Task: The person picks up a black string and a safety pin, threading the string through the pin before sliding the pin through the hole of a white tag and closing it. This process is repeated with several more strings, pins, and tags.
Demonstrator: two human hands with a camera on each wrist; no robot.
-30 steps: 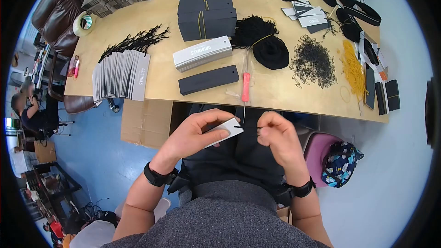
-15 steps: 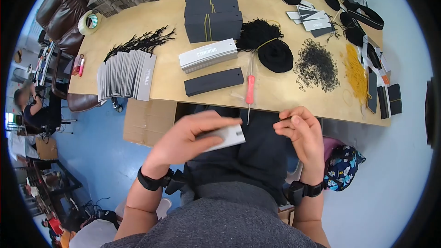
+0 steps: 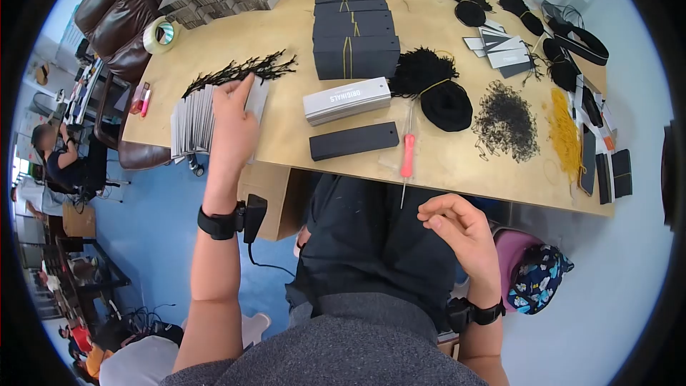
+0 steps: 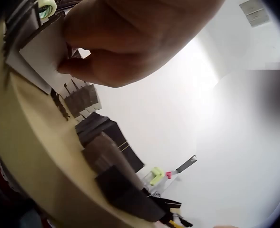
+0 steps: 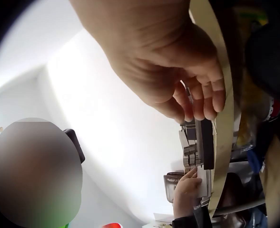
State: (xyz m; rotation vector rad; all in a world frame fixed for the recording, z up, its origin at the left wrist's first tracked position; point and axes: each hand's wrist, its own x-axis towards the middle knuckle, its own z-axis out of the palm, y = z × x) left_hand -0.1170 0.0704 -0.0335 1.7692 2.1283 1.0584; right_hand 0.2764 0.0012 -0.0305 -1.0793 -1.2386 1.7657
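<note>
Tag point(image 4: 45, 52) btwn L fingers point(image 4: 79, 68), by tag row point(image 3: 191, 127)

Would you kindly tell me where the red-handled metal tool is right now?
In the head view, the red-handled metal tool lies at the near edge of the pale wooden table, its shaft overhanging, just right of the long black block.

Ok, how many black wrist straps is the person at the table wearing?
2: the left strap is round the wrist of the left hand, by the tags; the right strap is round the wrist of the right hand.
</note>
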